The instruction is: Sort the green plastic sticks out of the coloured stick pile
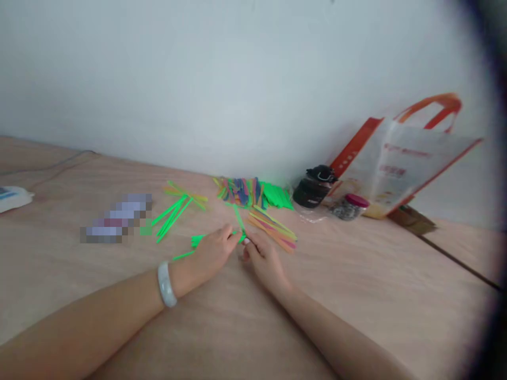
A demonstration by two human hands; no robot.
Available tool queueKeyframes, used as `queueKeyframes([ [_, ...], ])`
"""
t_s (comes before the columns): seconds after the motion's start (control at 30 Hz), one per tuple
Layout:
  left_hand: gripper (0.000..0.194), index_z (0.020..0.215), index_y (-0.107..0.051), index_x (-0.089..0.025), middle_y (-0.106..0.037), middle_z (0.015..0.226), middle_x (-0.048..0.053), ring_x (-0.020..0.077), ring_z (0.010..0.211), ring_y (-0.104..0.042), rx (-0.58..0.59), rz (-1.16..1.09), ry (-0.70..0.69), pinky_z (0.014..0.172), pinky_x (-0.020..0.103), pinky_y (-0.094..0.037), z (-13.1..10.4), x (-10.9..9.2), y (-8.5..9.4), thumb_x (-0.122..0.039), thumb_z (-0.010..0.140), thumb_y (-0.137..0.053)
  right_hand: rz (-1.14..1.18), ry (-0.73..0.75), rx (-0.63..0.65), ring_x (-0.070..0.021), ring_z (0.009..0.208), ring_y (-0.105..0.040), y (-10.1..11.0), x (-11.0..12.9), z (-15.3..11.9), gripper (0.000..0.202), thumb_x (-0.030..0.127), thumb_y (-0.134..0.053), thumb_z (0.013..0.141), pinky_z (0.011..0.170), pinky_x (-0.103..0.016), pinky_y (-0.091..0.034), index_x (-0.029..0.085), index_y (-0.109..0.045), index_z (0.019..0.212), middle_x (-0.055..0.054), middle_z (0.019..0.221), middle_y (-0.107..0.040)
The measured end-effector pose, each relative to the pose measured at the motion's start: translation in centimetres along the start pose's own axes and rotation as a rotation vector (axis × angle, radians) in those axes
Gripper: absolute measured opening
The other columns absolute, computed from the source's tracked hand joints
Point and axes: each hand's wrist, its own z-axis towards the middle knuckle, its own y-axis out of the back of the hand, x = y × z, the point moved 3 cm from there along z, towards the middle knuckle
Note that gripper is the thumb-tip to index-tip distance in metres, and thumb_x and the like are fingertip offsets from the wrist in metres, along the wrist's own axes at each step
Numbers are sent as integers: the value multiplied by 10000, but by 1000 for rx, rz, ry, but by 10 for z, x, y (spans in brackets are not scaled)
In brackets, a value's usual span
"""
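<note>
Near the middle of the wooden table, my left hand (216, 252) is closed on green strips (197, 241), whose ends stick out to its left. My right hand (263, 259) pinches the green piece (242, 236) between the two hands, its fingertips close to those of my left hand. A thin green strip reaches up and away from the fingertips. Beyond my right hand lie loose yellow, orange and pink strips (273, 228). More bright green strips (172, 217) lie spread beyond my left hand, beside a few yellow and orange ones (186, 193).
Against the wall are a multicoloured pile (240, 191) and a green bundle (276, 195). To the right stand a black bottle (312, 188), a jar with a red lid (349, 207) and a white bag (407, 163). A blurred-out object (119, 217) lies left.
</note>
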Motion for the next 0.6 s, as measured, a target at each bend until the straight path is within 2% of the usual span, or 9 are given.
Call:
queueKeyframes([
  [0.13,251,1070,-543,-169,-512,897,44,152,757,-542,2,-11,-10,678,255,-478,-1,-1,3,-101,912,-361,-47,43,-11,-150,617,-529,0,4,-2,310,264,-397,848,591,-263,-443,217,-660,1004,-10,661,-556],
  [0.27,264,1108,-521,-162,-530,933,55,171,828,-543,-30,-29,-17,732,284,-483,-1,-6,4,-94,898,-377,-82,85,-21,-155,645,-544,0,-4,2,322,254,-387,858,631,-276,-454,197,-660,1019,-20,686,-585],
  [0.37,306,1151,-497,-158,-536,1020,77,192,939,-527,-96,-31,-23,813,317,-472,3,-5,7,-73,879,-387,-97,117,-72,-182,789,-583,5,-15,8,337,298,-421,865,743,-318,-471,191,-631,1106,-60,860,-653],
  [0.47,327,1133,-505,-152,-534,1035,82,191,960,-515,-158,2,27,857,324,-453,9,17,14,-38,857,-371,-129,120,-146,-216,958,-585,13,-25,13,385,360,-452,861,847,-359,-460,187,-603,1170,-98,1045,-654],
  [0.6,323,1123,-512,-100,-527,1054,119,207,1005,-494,-194,117,228,883,333,-430,13,74,22,-33,847,-358,-208,134,-164,-231,998,-583,19,-33,17,370,370,-435,868,852,-380,-466,194,-628,1130,-104,1079,-650],
])
